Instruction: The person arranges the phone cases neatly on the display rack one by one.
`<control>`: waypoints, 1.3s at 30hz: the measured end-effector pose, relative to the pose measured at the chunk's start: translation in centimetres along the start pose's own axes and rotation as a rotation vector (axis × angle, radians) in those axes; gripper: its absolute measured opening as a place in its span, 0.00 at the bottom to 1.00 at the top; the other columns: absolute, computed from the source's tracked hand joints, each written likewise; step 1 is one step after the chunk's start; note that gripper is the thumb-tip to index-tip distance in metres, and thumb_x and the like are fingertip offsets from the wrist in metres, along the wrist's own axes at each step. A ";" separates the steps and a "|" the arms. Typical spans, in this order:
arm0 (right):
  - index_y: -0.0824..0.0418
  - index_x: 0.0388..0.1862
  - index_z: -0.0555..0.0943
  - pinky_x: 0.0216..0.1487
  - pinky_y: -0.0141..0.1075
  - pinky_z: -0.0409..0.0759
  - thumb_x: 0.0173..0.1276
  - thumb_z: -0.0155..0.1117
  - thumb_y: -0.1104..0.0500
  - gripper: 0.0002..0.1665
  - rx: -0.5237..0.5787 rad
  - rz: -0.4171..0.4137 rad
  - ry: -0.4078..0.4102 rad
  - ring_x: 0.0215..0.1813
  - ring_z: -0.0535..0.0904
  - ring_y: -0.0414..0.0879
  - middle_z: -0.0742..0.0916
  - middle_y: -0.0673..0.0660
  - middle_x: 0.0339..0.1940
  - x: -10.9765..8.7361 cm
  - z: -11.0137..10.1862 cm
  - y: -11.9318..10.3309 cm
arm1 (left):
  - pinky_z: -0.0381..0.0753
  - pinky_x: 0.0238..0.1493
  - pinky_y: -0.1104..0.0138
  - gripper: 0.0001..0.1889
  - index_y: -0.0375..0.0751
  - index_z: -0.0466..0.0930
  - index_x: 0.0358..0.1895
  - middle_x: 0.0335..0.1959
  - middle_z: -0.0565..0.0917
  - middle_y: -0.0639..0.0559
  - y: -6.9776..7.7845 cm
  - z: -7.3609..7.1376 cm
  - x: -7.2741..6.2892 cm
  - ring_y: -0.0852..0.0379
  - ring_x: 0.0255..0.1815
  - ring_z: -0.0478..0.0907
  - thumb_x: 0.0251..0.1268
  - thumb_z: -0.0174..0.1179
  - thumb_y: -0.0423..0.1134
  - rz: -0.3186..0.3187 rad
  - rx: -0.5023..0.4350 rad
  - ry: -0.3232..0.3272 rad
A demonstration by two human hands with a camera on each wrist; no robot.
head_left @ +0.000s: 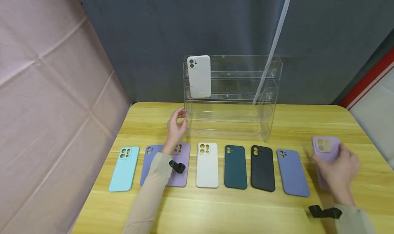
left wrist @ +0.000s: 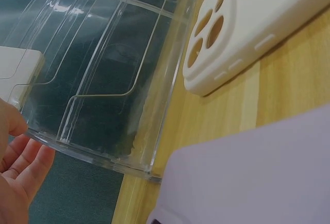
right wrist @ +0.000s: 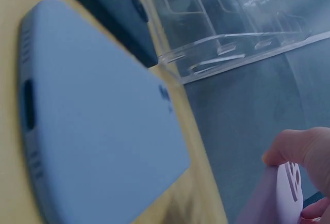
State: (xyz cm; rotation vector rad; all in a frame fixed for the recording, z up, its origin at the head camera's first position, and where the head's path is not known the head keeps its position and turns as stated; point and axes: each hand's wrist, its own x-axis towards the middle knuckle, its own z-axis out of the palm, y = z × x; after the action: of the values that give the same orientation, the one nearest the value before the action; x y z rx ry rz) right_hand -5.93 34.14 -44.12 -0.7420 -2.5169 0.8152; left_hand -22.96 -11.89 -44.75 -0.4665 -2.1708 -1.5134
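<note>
My right hand [head_left: 340,167] grips a light purple phone case [head_left: 329,156] by its sides at the far right. In the right wrist view the thumb presses one edge of that case [right wrist: 268,198], and its lower end is out of frame. My left hand [head_left: 176,128] holds the left side edge of a clear tiered display rack [head_left: 224,134], with the thumb and fingers on either side of the panel [left wrist: 82,154]. A white phone case [head_left: 200,78] leans in the rack's upper left. My left forearm partly covers another purple case [head_left: 182,170] on the table.
Along the wooden table [head_left: 234,213] lie a turquoise case [head_left: 123,172], a blue-violet case [head_left: 149,164], a white case [head_left: 207,170], a dark green case [head_left: 235,169], a black case [head_left: 262,170] and a second blue-violet case [head_left: 292,174]. A grey curtain [head_left: 147,42] hangs behind the rack.
</note>
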 end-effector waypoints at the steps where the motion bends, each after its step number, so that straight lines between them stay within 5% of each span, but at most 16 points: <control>1: 0.75 0.69 0.56 0.59 0.59 0.53 0.47 0.70 0.62 0.52 0.004 -0.006 0.006 0.60 0.57 0.71 0.67 0.80 0.59 0.1 -0.1 -0.3 | 0.84 0.40 0.57 0.20 0.31 0.72 0.57 0.46 0.77 0.36 0.0 0.0 0.0 0.44 0.44 0.77 0.59 0.53 0.21 0.001 0.001 0.002; 16: 0.76 0.64 0.65 0.60 0.57 0.52 0.44 0.71 0.63 0.47 0.121 -0.151 0.129 0.56 0.61 0.68 0.73 0.78 0.51 1.1 0.1 -3.8 | 0.84 0.40 0.57 0.21 0.31 0.72 0.57 0.46 0.78 0.36 -0.1 0.1 0.1 0.44 0.44 0.77 0.60 0.53 0.21 0.003 -0.002 0.006; 30: 0.74 0.66 0.63 0.61 0.57 0.52 0.46 0.71 0.63 0.48 0.180 -0.165 0.106 0.60 0.58 0.67 0.70 0.76 0.56 1.6 1.5 -7.0 | 0.84 0.39 0.54 0.21 0.30 0.72 0.57 0.46 0.78 0.34 -0.2 0.1 0.0 0.42 0.44 0.77 0.59 0.54 0.20 0.008 -0.014 0.013; 39: 0.73 0.65 0.65 0.57 0.55 0.56 0.46 0.71 0.61 0.47 0.223 -0.214 0.117 0.59 0.59 0.66 0.70 0.76 0.55 1.9 2.2 -9.1 | 0.83 0.39 0.49 0.19 0.19 0.69 0.54 0.44 0.75 0.25 3.7 -0.6 -0.1 0.32 0.43 0.75 0.57 0.51 0.16 0.035 -0.014 0.001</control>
State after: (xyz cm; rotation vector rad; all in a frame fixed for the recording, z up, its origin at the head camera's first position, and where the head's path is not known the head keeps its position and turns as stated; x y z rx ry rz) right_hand -11.87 28.05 -39.70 -0.4256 -2.3043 0.9279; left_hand -20.90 -11.17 -41.72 -0.5055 -2.1416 -1.5106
